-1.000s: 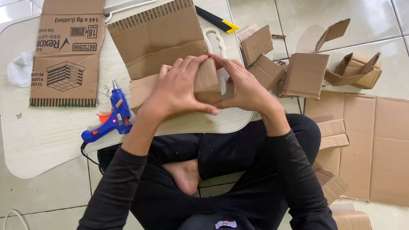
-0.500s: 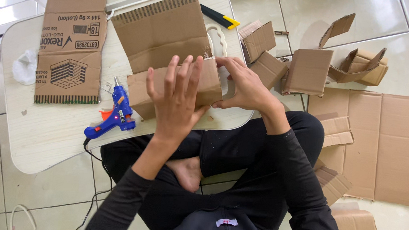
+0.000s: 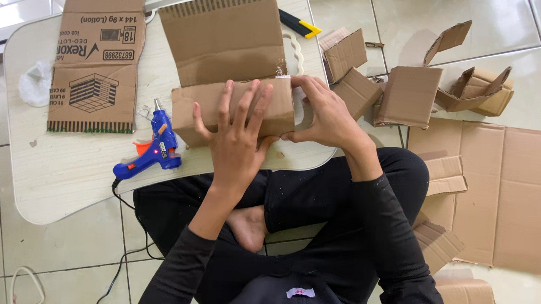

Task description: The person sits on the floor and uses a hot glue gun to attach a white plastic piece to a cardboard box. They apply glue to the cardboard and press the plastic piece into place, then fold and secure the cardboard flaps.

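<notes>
Under both hands [image 3: 272,124], folded brown cardboard piece [image 3: 226,61], seemingly box-shaped.

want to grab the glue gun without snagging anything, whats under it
The blue glue gun lies on the pale low table, beside the left hand. Its dark cord drops off the table edge toward the floor. Whatever lies directly beneath its body is hidden.

I sit on a pale glossy tiled floor [image 3: 540,37] with grey grout lines, a low light-wood table [image 3: 62,177] before me.
</notes>
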